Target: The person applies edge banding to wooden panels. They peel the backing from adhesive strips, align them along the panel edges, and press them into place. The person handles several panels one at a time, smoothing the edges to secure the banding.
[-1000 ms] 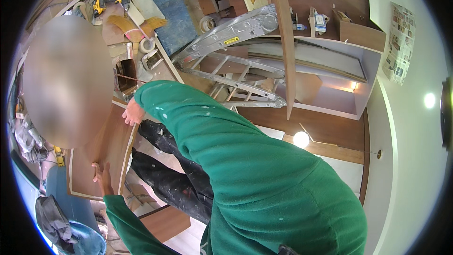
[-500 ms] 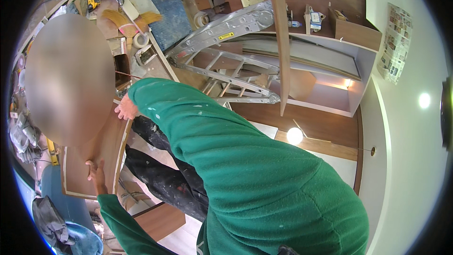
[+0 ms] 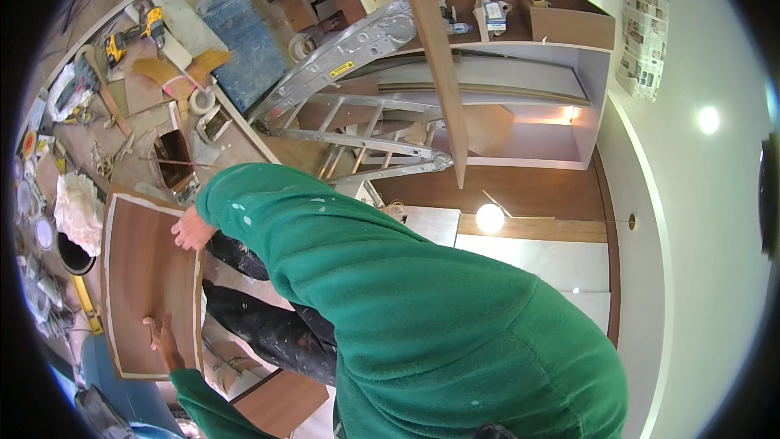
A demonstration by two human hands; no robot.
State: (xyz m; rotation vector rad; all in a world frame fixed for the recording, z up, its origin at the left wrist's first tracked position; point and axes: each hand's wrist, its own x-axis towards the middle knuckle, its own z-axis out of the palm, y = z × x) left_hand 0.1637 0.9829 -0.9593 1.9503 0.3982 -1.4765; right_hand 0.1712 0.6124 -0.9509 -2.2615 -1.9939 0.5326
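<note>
A brown wood-look panel [image 3: 134,244] with pale strips along its edges stands tilted in front of me at the left. My right hand [image 3: 193,230], the upper one in view, has its fingers curled over the panel's edge near the top. Lower down, my left hand [image 3: 165,343] lies against the panel's face with its fingers spread. Both my arms are in green sleeves, and the right arm crosses much of the middle. The panel's back is hidden.
The cluttered workbench [image 3: 138,114] holds yellow-black power drills [image 3: 153,26], a hand broom [image 3: 183,77], a tape roll [image 3: 202,101] and a white crumpled cloth [image 3: 79,210]. A yellow spirit level [image 3: 87,305] stands beside the panel. An aluminium ladder [image 3: 349,142] and an upright board [image 3: 439,73] are farther off.
The whole view has shifted, with bench and ladder now farther left in the picture. The panel and both hands sit lower in it. The hands keep about the same places on the panel.
</note>
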